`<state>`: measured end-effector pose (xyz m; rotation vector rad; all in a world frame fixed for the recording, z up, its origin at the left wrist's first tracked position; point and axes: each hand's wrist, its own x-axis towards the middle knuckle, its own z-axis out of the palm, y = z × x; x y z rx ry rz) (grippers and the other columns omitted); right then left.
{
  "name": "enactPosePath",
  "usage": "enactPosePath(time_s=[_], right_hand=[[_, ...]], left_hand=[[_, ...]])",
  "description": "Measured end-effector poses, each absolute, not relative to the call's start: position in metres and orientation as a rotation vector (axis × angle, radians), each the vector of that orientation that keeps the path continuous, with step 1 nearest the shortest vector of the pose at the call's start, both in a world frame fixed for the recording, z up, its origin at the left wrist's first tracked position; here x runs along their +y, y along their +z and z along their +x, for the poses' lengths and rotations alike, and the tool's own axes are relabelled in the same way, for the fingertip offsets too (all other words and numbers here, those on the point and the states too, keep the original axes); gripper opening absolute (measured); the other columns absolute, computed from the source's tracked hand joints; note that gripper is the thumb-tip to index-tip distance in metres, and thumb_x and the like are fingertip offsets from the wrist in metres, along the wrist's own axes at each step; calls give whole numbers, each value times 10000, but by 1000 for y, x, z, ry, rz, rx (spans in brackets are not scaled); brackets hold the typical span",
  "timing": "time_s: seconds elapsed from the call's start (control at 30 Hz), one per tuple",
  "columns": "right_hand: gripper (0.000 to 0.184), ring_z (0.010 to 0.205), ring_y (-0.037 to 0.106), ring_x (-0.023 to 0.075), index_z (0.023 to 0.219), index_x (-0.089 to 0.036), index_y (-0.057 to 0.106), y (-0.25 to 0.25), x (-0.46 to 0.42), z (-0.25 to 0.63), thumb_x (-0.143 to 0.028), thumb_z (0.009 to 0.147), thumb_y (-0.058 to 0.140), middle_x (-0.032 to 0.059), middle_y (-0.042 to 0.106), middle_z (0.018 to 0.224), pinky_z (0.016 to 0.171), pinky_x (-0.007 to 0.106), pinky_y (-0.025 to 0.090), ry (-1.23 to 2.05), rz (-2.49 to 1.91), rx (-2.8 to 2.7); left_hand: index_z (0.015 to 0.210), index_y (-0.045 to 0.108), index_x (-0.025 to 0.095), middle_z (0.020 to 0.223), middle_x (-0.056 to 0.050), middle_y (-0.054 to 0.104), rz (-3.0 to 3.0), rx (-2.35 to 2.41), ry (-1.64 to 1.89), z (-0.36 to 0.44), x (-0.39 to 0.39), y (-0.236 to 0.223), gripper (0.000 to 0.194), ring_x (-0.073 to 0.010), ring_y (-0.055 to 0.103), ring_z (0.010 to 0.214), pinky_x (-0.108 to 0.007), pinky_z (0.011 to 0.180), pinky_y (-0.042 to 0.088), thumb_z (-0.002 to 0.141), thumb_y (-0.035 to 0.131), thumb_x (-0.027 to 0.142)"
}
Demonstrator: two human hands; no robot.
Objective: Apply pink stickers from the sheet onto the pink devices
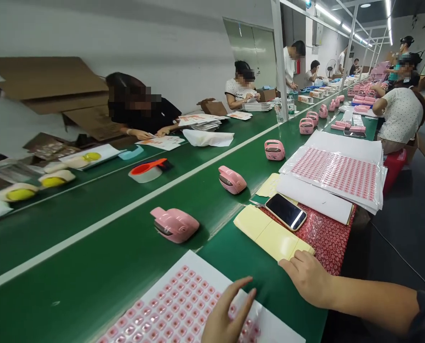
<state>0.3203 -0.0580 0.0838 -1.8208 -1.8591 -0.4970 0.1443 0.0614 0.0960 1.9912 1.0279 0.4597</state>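
1. long green surface (101, 267) running away down a bright workshop, pale stripe along it, people seated and standing on both sides under strip lights.
2. down at the near end, it's the left hand (227, 317) over the sticker sheet (169, 305) – fingers spread wide, nothing held between them, rows of little pink squares beneath.
3. and the right hand (307, 278) is at the near end of the yellow strip (266, 233), fingers bent close together; pinching or just resting, can't tell from here.
4. that strip lies on the green desk (266, 281), just beside a dark-screened phone (287, 211), with red bubbly wrap (328, 243) next to them.
5. beyond the phone, a stack of white sheets (337, 166), more pink squares showing on top!
6. pink devices (177, 225) string out in a line on the green surface, the closest beyond the sticker sheet.
7. across the way, a tape roll (146, 172) with an orange part, and a person in black (141, 107) leaning over printed papers (162, 142).
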Motion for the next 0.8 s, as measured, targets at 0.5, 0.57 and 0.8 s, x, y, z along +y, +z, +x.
enactPosePath(time_s=[0.5,0.57,0.8], right_hand=[[705,1144,487,264,1397,-74,168,35,-67,324,-264,790,472,153,529,1212,892,385,485,-409,-1736,-1521],[761,1136,491,278,1400,-54,148,32,-66,324,-308,771,492,174,510,1228,872,391,497,-388,-1767,-1510],[849,1114,501,298,1411,-29,93,23,-64,319,-296,713,495,201,493,1237,821,407,522,-346,-1846,-1452]], left_hand=[[932,593,142,965,-28,616,1901,1346,461,238,202,92,216,-183,594,850,-381,737,495,819,559,322],[954,587,143,975,-31,610,1863,1359,479,237,207,91,228,-184,593,844,-369,719,500,822,554,325],[1010,571,151,1022,-41,595,1741,1475,606,236,222,93,256,-191,588,864,-375,721,503,826,548,327]])
